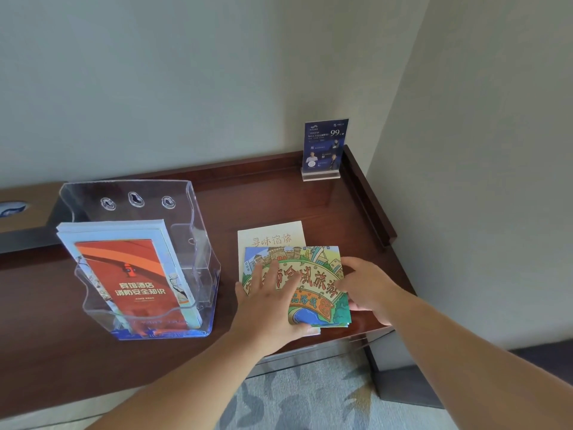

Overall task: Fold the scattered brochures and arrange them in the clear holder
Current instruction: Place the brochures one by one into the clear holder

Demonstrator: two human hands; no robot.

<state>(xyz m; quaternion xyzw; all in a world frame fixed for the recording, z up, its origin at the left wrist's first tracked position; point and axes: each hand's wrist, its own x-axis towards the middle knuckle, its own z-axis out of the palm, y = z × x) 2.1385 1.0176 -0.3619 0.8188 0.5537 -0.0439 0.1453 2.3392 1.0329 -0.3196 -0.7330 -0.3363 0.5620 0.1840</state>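
Observation:
A colourful cartoon-map brochure [313, 268] lies folded on the dark wooden desk [263, 200], partly covering a cream brochure [273, 235] behind it. My left hand [266, 302] presses flat on the colourful brochure's left half, fingers straight and spread. My right hand [369, 287] touches its right edge, fingers loosely bent over the paper; whether they pinch it I cannot tell. The clear holder [198, 243] stands to the left, with an orange-red brochure [133, 274] in its front pocket and pale blue ones [102, 231] behind.
A blue card in an acrylic stand [324, 147] sits at the desk's back right corner, beside a raised rail [369, 193]. The wall runs behind the desk and along its right. Patterned carpet [310, 398] lies below the front edge.

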